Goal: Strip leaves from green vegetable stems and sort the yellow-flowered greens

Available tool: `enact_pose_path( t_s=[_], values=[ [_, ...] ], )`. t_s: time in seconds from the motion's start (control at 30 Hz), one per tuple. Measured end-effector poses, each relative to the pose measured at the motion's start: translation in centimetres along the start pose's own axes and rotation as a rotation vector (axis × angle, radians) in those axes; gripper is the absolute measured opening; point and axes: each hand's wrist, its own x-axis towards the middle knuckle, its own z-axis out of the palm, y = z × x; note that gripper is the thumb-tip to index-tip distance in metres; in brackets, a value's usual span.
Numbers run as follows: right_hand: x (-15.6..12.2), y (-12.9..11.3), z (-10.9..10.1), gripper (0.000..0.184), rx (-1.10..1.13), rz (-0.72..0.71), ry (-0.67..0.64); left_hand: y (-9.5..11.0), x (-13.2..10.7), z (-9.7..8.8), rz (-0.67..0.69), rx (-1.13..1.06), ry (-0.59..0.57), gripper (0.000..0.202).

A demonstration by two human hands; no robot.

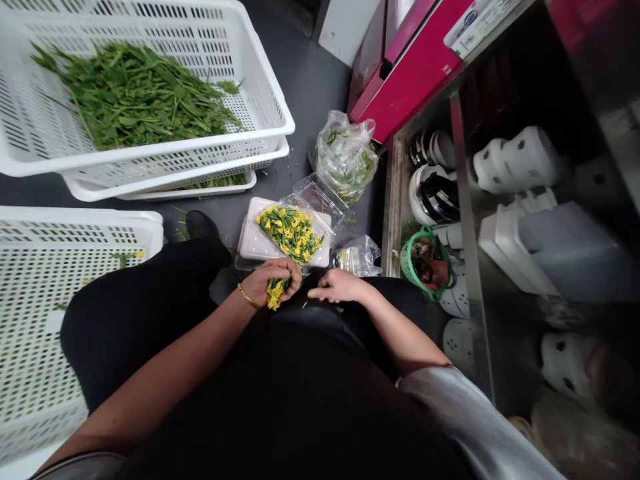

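Observation:
My left hand (273, 280), with a gold bracelet on its wrist, is closed around a small bunch of yellow-flowered green stems (276, 293); the blossoms hang out below the fingers. To its right, over my lap, my right hand (337, 287) has its fingers curled and drawn together; whatever they may hold cannot be made out. A small green scrap (305, 304) shows just below its fingertips. Beyond both hands, a clear plastic box (324, 247) full of cut yellow-flowered stems (293, 232) rests on white lidded containers (253, 233). Its transparent lid (323, 200) is folded back.
Stacked white crates (265, 73) hold leafy greens (145, 93) at the upper left. Another white crate (30, 313) stands at my left. A plastic bag of greens (345, 157) sits ahead, a smaller clear bag (357, 257) nearer. A metal shelf with a green basket (407, 257) borders the right.

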Motion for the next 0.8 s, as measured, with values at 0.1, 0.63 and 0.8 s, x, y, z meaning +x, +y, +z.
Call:
enact_pose_path(
  t_s=[0.1, 0.63, 0.8],
  values=[
    [2.3, 0.9, -2.5, 0.032, -0.217, -0.006, 0.372, -0.6, 0.3, 0.0, -0.07, 0.028, -0.02, 0.024],
    [6.7, 1.4, -6.3, 0.021, -0.062, -0.107, 0.77, -0.5, 1.5, -0.3, 0.041, 0.11, 0.397, 0.02],
    [1.7, -0.3, -3.4, 0.024, 0.214, -0.175, 0.552, -0.5, 1.7, 0.1, 0.135, 0.408, 0.477, 0.026]
  ],
)
